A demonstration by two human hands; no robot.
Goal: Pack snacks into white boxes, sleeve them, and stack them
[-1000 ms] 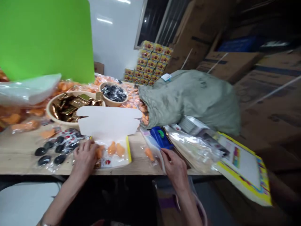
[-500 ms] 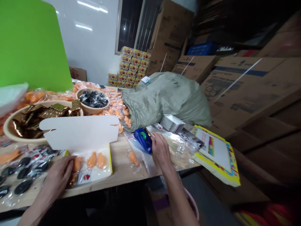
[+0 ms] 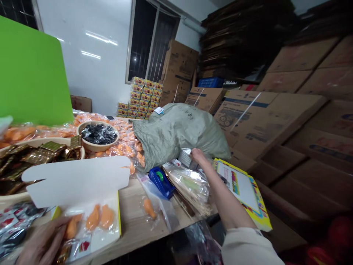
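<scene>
Right hand touches silver packets (grey sack just behind).

Colour key. Board, far left edge of the table: plain bright green. Sack, far right: dull grey-green, unpatterned. Tape dispenser, mid-table: blue with a green core. Open box, near edge: white with a yellow rim; its sweets are orange. Far bowl: tan, holding black wrappers. Near bowl: cream, holding gold-brown foil. Small box: silver. Flat carton, right edge: yellow border, white face, multicoloured stripes. Table: pale wood grain.
</scene>
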